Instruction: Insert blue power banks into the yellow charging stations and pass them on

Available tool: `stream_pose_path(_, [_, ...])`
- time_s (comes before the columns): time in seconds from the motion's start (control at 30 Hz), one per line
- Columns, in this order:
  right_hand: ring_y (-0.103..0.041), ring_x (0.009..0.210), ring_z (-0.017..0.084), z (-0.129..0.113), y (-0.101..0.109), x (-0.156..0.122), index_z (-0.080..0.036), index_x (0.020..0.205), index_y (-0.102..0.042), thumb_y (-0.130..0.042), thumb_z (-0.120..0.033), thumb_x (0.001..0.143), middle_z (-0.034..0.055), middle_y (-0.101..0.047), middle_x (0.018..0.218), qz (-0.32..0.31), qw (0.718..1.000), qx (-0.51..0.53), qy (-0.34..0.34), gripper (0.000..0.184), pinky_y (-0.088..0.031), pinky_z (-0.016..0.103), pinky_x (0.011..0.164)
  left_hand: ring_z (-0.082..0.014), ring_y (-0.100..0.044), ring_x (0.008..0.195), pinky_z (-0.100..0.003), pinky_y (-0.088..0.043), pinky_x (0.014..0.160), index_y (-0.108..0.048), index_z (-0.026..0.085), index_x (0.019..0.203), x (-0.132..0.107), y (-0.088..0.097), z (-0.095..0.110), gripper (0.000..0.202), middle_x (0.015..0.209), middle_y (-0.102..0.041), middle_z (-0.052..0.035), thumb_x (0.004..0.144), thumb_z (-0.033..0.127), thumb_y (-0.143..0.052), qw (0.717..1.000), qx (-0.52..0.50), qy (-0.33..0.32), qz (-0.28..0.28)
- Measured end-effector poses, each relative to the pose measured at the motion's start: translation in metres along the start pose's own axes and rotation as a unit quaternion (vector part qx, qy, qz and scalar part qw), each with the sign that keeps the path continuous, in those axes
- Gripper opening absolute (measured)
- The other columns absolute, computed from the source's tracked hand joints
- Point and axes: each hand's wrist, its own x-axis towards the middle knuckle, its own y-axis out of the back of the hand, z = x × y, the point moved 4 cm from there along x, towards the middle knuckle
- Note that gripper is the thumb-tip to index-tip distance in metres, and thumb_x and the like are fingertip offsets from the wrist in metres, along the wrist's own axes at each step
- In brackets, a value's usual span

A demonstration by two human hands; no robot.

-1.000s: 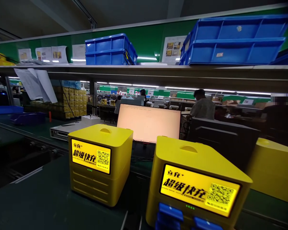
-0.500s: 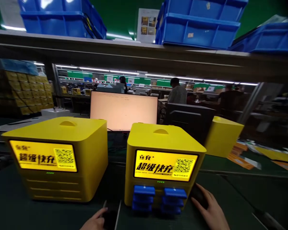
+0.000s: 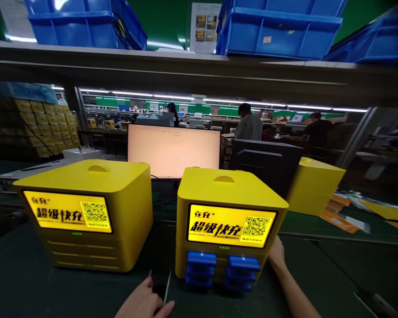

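Note:
Two yellow charging cabinets with lit screens stand side by side on the dark bench. The right cabinet (image 3: 230, 194) has several blue power banks (image 3: 223, 270) sticking out of its lower slots. My right hand (image 3: 277, 255) lies against that cabinet's lower right side, and its fingers are hidden behind the corner. My left hand (image 3: 142, 302) rests on the bench at the bottom edge, in front of the gap between the cabinets, with its fingertips on a dark flat thing (image 3: 159, 282). The left cabinet (image 3: 86, 207) shows no power banks.
A lit monitor (image 3: 174, 150) stands behind the cabinets, with a dark box (image 3: 268, 165) and a third yellow cabinet (image 3: 315, 185) to its right. Blue crates (image 3: 278, 26) sit on the shelf overhead. Flat packaging (image 3: 341, 216) lies at right. Other people work far behind.
The view dropped from the shelves to the bench and both hands came into sight. My right hand moved forward to the right cabinet's side. My left hand slid a little forward.

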Motion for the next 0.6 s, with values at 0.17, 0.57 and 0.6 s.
stream_pose_path(0.17, [-0.055, 0.108, 0.031, 0.01, 0.004, -0.066, -0.011, 0.114, -0.056, -0.055, -0.057, 0.069, 0.012, -0.061, 0.117, -0.045, 0.997, 0.059, -0.027, 0.064, -0.047, 0.037, 0.087, -0.0211, -0.052, 0.074, -0.03, -0.036, 0.07, -0.061, 0.019, 0.065, 0.001, 0.011, 0.002, 0.046, 0.066, -0.057, -0.005, 0.089, 0.048, -0.036, 0.991, -0.084, 0.007, 0.107])
stream_pose_path(0.57, [-0.048, 0.118, 0.027, -0.004, 0.001, -0.113, -0.015, 0.12, -0.053, -0.058, -0.061, 0.072, 0.0068, -0.058, 0.122, -0.111, 0.985, 0.124, -0.051, 0.067, -0.043, 0.032, 0.094, -0.0166, -0.048, 0.069, -0.025, -0.039, 0.063, -0.063, 0.015, 0.097, 0.018, 0.01, 0.057, 0.056, 0.071, -0.053, -0.0014, 0.076, 0.065, -0.049, 0.809, -0.531, 0.121, 0.222])
stream_pose_path(0.6, [-0.048, 0.118, 0.028, -0.004, 0.002, -0.113, -0.016, 0.119, -0.054, -0.058, -0.061, 0.072, 0.0063, -0.059, 0.121, -0.108, 0.985, 0.123, -0.047, 0.066, -0.043, 0.032, 0.094, -0.0161, -0.046, 0.067, -0.024, -0.038, 0.061, -0.064, 0.016, 0.095, 0.019, 0.012, 0.06, 0.056, 0.069, -0.052, -0.0008, 0.074, 0.066, -0.05, 0.803, -0.539, 0.124, 0.224])
